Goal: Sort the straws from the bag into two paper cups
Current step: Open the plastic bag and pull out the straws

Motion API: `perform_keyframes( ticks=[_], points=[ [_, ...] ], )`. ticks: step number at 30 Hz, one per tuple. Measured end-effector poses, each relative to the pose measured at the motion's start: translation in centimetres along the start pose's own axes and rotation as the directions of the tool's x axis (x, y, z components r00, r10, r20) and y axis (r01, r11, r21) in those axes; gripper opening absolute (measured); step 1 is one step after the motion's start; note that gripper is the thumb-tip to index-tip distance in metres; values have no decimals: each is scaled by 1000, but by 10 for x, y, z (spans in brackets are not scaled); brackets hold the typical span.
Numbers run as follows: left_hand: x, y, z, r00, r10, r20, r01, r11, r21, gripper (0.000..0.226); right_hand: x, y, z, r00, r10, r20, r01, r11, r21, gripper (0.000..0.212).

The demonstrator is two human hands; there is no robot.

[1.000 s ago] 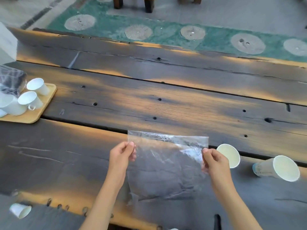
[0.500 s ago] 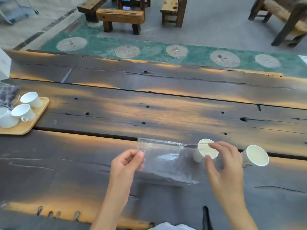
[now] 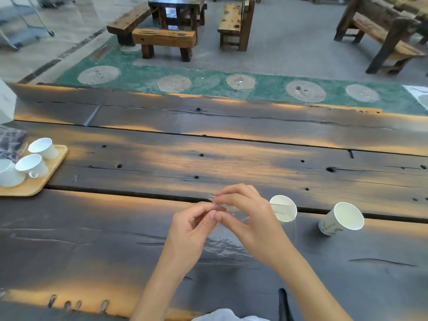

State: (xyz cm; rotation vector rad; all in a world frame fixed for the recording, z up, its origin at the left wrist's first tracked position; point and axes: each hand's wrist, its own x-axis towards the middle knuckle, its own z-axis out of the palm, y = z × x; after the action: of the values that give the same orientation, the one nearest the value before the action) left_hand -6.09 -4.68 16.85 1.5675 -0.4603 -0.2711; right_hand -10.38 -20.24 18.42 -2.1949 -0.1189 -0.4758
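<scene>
A clear plastic bag [image 3: 225,247] hangs crumpled between my hands just above the dark wooden table [image 3: 208,158]. My left hand [image 3: 192,230] and my right hand [image 3: 250,218] pinch its top edge together, fingertips almost touching. No straws can be made out in the bag. Two white paper cups stand to the right: the nearer paper cup [image 3: 283,208] sits right beside my right hand, and the second paper cup [image 3: 342,218], with a blue print on its side, is farther right. Both look empty.
A wooden tray [image 3: 44,181] with white ceramic cups [image 3: 32,165] sits at the table's left edge, beside a dark wrapped packet [image 3: 10,142]. Wooden benches [image 3: 164,40] and a green mat [image 3: 208,82] lie beyond the table's far edge.
My hands came together from the bag's two sides to its top middle, so the spread bag is now bunched. The view tilted up, showing more of the benches.
</scene>
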Motion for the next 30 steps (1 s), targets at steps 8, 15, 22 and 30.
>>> perform_keyframes(
  ticks=[8,15,22,30],
  points=[
    [-10,3,3,999,23,38,-25,998,54,17,-5,-7,-5,995,80,-57,-71,987,145,12],
    [-18,1,-15,997,25,75,-38,983,179,13,-6,-10,-21,984,162,-78,-126,930,344,14],
    [-4,20,3,998,0,58,-4,997,71,19,-6,-22,-20,996,78,38,-85,963,255,11],
    [-2,22,-11,996,40,-77,-36,998,57,11,-44,52,-73,835,494,-243,-451,867,212,33]
  ],
)
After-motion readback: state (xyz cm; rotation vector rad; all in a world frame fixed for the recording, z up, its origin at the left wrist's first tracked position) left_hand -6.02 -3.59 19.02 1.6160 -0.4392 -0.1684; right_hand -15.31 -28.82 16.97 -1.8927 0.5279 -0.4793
